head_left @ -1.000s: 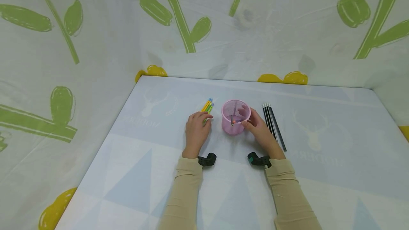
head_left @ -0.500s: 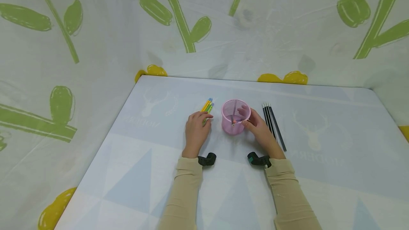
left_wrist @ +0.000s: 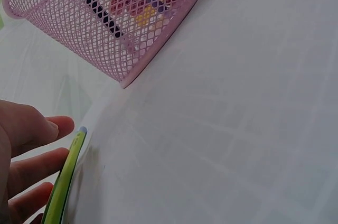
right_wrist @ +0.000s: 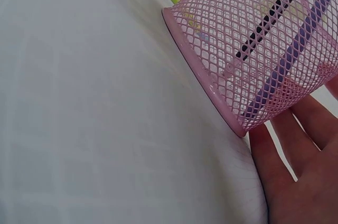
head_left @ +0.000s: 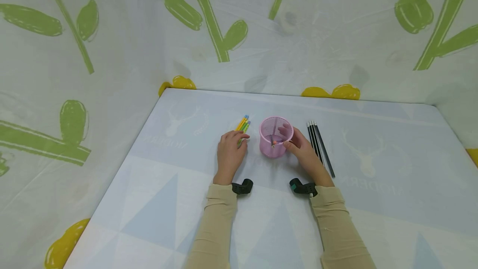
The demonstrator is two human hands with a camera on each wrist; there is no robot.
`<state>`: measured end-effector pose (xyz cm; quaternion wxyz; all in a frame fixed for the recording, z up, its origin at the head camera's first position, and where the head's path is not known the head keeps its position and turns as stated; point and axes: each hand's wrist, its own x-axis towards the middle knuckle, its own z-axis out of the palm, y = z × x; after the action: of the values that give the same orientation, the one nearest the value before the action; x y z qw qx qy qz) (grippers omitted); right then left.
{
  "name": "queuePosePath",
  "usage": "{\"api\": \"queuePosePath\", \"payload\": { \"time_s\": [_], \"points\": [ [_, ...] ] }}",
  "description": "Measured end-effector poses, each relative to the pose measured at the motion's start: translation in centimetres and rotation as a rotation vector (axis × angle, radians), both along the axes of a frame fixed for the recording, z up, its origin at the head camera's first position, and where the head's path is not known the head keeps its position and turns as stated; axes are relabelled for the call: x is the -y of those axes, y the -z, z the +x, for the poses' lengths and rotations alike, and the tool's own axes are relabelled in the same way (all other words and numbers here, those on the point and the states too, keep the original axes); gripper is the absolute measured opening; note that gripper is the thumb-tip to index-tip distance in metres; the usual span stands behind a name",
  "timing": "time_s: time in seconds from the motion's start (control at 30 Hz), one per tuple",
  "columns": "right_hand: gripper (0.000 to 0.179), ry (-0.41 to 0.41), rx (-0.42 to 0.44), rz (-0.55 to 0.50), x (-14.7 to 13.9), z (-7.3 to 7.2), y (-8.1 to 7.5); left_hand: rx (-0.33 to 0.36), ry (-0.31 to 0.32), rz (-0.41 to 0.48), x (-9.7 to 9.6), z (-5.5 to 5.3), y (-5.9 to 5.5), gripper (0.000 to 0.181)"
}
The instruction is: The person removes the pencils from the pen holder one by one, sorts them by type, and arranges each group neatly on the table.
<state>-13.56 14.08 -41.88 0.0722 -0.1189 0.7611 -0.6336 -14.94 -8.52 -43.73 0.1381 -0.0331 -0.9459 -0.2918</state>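
Note:
A pink mesh pencil cup (head_left: 271,151) stands upright at the middle of the table. My right hand (head_left: 307,152) holds its right side, thumb at the near side and fingers curved round behind the mesh. Inside the cup lean a black pencil (right_wrist: 268,22) and a purple one (right_wrist: 290,52). To the left of the cup, my left hand (head_left: 230,156) rests over a small bundle of yellow pencils (head_left: 240,123) and green pencils (head_left: 244,128). Its fingers (left_wrist: 39,168) lie loosely beside a green pencil (left_wrist: 64,182), touching it without a pinch.
Several black pencils (head_left: 324,148) lie side by side just right of my right hand, partly behind the wrist. The pale patterned table (head_left: 373,227) meets a leaf-printed fabric wall (head_left: 269,53) at the back and left.

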Motion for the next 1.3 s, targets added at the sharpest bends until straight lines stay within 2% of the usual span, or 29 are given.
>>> {"api": "queuePosePath", "payload": {
  "time_s": [0.93,1.3],
  "points": [
    [0.056,-0.024,-0.008,-0.017,-0.1,-0.02,0.01,-0.009,0.0,-0.005,-0.09,0.0,-0.01,0.014],
    [0.057,-0.004,0.004,0.006,-0.22,0.04,0.19,-0.001,-0.002,0.006,-0.17,0.03,-0.03,0.015]
  ]
}}
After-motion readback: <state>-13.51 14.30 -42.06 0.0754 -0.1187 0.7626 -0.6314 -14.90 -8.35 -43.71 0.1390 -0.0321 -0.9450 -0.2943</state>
